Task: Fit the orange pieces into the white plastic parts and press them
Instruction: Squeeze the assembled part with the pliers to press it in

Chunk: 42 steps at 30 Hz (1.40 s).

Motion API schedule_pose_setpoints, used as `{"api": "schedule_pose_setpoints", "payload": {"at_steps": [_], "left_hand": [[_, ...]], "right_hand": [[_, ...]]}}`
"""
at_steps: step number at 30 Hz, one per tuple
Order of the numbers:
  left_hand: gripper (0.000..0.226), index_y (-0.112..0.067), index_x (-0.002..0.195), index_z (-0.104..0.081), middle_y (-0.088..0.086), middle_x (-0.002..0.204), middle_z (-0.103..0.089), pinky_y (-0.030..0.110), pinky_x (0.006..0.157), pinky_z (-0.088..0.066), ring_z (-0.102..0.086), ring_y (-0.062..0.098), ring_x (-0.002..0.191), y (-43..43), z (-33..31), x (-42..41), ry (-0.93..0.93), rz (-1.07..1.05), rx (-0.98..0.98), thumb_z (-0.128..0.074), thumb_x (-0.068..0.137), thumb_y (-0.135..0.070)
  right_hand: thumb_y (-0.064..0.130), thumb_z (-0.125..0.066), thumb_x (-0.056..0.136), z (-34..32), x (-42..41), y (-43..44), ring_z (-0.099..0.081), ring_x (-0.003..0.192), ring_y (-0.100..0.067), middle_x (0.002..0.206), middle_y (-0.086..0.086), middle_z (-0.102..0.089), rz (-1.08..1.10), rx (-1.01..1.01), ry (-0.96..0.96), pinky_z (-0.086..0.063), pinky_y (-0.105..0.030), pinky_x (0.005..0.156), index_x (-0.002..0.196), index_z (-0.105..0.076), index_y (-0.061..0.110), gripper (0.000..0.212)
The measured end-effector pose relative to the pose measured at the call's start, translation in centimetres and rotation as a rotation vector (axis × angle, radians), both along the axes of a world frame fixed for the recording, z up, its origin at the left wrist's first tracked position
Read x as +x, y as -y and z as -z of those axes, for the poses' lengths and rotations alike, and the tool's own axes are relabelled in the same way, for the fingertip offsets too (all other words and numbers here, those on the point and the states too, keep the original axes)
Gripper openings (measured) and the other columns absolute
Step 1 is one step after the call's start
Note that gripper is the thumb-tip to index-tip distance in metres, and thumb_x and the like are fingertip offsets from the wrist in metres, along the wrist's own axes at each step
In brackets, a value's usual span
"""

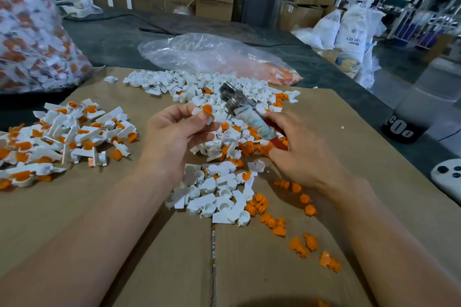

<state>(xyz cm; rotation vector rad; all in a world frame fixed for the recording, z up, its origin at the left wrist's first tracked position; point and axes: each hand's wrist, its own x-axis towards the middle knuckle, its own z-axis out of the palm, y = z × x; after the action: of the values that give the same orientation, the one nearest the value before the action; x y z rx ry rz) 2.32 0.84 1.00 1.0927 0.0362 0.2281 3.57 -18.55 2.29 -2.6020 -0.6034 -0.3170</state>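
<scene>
Pinching glossy white part [199,112], rounded orange piece [207,108] seated on top, with left hand [174,137] fingertips; gripping cloth-wrapped, metal-headed tool [258,122] with right hand [301,149], above matte cardboard [119,207].

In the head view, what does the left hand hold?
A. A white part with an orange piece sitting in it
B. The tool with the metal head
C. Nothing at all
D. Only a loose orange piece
A: the left hand pinches a white part with an orange piece at its fingertips, while the metal-headed tool is gripped by the right hand.
</scene>
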Motion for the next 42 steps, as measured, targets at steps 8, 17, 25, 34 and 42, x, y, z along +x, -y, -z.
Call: {"api": "schedule_pose_setpoints", "payload": {"at_steps": [8, 17, 25, 34, 42], "left_hand": [[0.01, -0.009, 0.074, -0.058, -0.001, 0.06, -0.068, 0.017, 0.049, -0.052, -0.069, 0.014, 0.063, 0.1, 0.0, 0.0, 0.044, -0.021, 0.004, -0.061, 0.079, -0.001], [0.017, -0.014, 0.069, -0.06, -0.003, 0.066, -0.071, 0.018, 0.049, -0.052, -0.068, 0.011, 0.062, 0.2, 0.0, -0.1, 0.082, -0.049, 0.064, -0.061, 0.078, 0.0], [0.011, -0.013, 0.071, -0.061, -0.003, 0.065, -0.07, 0.018, 0.049, -0.052, -0.068, 0.011, 0.061, 0.2, 0.3, -0.1, 0.084, -0.036, 0.115, -0.063, 0.076, -0.004], [0.01, -0.011, 0.073, -0.06, -0.004, 0.061, -0.068, 0.019, 0.049, -0.053, -0.067, 0.01, 0.059, 0.2, 0.3, -0.1, 0.083, -0.021, 0.137, -0.063, 0.075, -0.002], [0.022, -0.009, 0.068, -0.058, -0.003, 0.058, -0.066, 0.018, 0.048, -0.052, -0.066, 0.012, 0.054, 0.4, 0.2, -0.2, 0.037, -0.039, 0.091, -0.057, 0.081, 0.008]], "right_hand": [[0.023, -0.049, 0.078, -0.1, -0.3, -0.4, -0.031, 0.098, 0.004, 0.127, 0.001, -0.048, -0.069, 0.002, -0.031, -0.025, -0.007, 0.078, 0.135, -0.042, 0.018, 0.057], [0.016, -0.055, 0.081, 0.1, -0.5, -0.6, -0.038, 0.105, -0.007, 0.125, 0.0, -0.047, -0.075, -0.044, -0.074, -0.024, -0.017, 0.078, 0.134, -0.041, 0.018, 0.054], [0.013, -0.056, 0.08, 0.2, -0.5, -0.7, -0.043, 0.095, -0.012, 0.108, -0.001, -0.051, -0.09, -0.056, -0.076, -0.033, -0.017, 0.071, 0.12, -0.049, 0.017, 0.041], [0.013, -0.055, 0.082, 0.1, -0.6, -0.7, -0.046, 0.096, -0.013, 0.11, -0.003, -0.057, -0.095, -0.053, -0.068, -0.034, -0.026, 0.077, 0.121, -0.052, 0.018, 0.039], [0.008, -0.054, 0.08, 0.0, -0.9, -1.1, -0.055, 0.08, -0.019, 0.091, -0.003, -0.063, -0.101, 0.009, -0.102, -0.046, -0.037, 0.071, 0.108, -0.058, 0.016, 0.029]]}}
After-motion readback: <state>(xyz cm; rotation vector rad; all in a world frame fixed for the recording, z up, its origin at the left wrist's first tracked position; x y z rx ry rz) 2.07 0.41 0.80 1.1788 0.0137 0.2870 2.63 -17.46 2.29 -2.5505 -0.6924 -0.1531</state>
